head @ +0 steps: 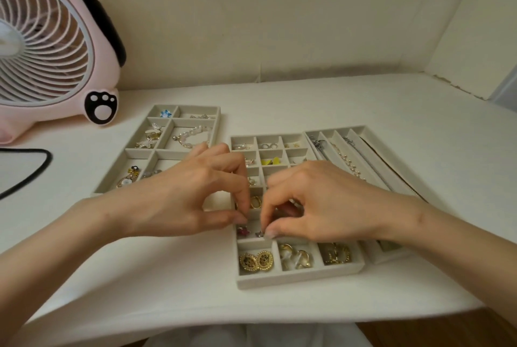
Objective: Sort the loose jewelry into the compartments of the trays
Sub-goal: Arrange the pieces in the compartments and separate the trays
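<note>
At the middle tray [300, 276] near the table's [363, 100] front edge, the right hand [321, 201] pinches a small grey piece [259, 234] in the red piece's [242, 230] compartment, the left hand's [190, 195] fingertips together, contents unclear; next likely a gentle release.

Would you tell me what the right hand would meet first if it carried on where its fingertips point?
The right hand would probably first meet the small grey piece in the middle tray; it may already touch it.
</note>
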The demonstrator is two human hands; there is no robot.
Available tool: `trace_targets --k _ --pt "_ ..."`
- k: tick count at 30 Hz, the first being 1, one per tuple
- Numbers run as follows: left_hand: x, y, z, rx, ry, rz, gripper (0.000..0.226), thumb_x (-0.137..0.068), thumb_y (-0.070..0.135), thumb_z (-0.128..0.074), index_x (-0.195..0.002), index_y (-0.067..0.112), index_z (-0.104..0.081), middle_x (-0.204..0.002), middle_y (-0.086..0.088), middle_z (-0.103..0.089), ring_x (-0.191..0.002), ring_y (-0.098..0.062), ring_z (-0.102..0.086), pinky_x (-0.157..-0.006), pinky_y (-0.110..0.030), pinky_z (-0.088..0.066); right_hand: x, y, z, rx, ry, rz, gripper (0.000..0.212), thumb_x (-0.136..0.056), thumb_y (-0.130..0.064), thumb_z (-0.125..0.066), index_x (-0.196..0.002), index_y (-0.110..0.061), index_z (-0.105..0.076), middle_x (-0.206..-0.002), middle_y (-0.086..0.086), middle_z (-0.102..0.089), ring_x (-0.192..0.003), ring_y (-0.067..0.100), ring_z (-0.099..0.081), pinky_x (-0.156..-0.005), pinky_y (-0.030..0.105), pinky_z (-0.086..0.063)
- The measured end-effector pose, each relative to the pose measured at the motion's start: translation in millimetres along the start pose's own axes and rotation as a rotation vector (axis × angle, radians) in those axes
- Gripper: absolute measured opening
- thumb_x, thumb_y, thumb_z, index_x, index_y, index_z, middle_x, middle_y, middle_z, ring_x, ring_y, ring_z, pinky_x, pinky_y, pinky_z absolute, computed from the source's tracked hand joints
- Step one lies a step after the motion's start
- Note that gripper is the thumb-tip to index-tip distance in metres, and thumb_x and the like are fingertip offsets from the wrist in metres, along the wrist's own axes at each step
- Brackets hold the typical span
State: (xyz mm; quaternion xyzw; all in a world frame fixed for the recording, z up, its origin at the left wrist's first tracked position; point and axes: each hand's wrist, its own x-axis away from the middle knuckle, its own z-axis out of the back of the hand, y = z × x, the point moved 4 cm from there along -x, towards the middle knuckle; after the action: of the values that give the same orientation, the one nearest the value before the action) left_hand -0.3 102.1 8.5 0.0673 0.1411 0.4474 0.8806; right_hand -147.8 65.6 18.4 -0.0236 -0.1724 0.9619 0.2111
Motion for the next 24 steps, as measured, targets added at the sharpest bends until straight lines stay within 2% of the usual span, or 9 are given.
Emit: trace_targets --k 11,15,20,24 --pt "0.5 -3.2 0.5 0.029 0.035 0.020 0.014 -0.086 0.046 -0.050 -0.087 0.037 -0.061 -0.089 0.019 -0.046 -0.089 -0.003 -0.041 -0.080 -0.021 -0.028 -7.8 1.0 -2.5 -0.003 -0.062 -0.037 0.010 -0.084 -0.035 -0.067 -0.086 -0.030 -0.074 -0.071 -0.012 -0.060 -0.070 0.000 -0.050 -0.062 0.012 -0.033" --pt "0.5 -3.8 -1.7 0.040 0.050 0.039 0.015 -0.085 0.044 -0.050 -0.088 0.036 -0.062 -0.089 0.019 -0.047 -0.089 -0.002 -0.040 -0.079 -0.028 -0.032 -9.9 -1.5 -3.2 0.073 -0.057 -0.007 0.012 -0.087 -0.036 -0.062 -0.089 -0.031 -0.072 -0.062 -0.018 -0.049 -0.063 -0.005 -0.046 -0.058 0.010 -0.029" --pt "-1.1 -2.8 -3.3 0.052 0.053 0.056 0.015 -0.085 0.044 -0.049 -0.088 0.036 -0.061 -0.089 0.019 -0.047 -0.089 -0.002 -0.040 -0.080 -0.030 -0.035 -11.7 -1.6 -5.1 0.112 -0.047 0.009 0.014 -0.090 -0.037 -0.056 -0.090 -0.031 -0.069 -0.071 -0.014 -0.058 -0.062 0.000 -0.047 -0.058 0.012 -0.030" --pt "-1.8 -3.0 -2.2 0.064 0.082 0.078 0.016 -0.084 0.046 -0.049 -0.087 0.036 -0.061 -0.087 0.018 -0.048 -0.088 -0.003 -0.042 -0.081 -0.032 -0.037 -11.9 -1.9 -8.4 0.142 -0.063 -0.006 0.016 -0.092 -0.039 -0.052 -0.091 -0.029 -0.065 -0.066 -0.018 -0.047 -0.059 -0.004 -0.041 -0.058 0.010 -0.031"
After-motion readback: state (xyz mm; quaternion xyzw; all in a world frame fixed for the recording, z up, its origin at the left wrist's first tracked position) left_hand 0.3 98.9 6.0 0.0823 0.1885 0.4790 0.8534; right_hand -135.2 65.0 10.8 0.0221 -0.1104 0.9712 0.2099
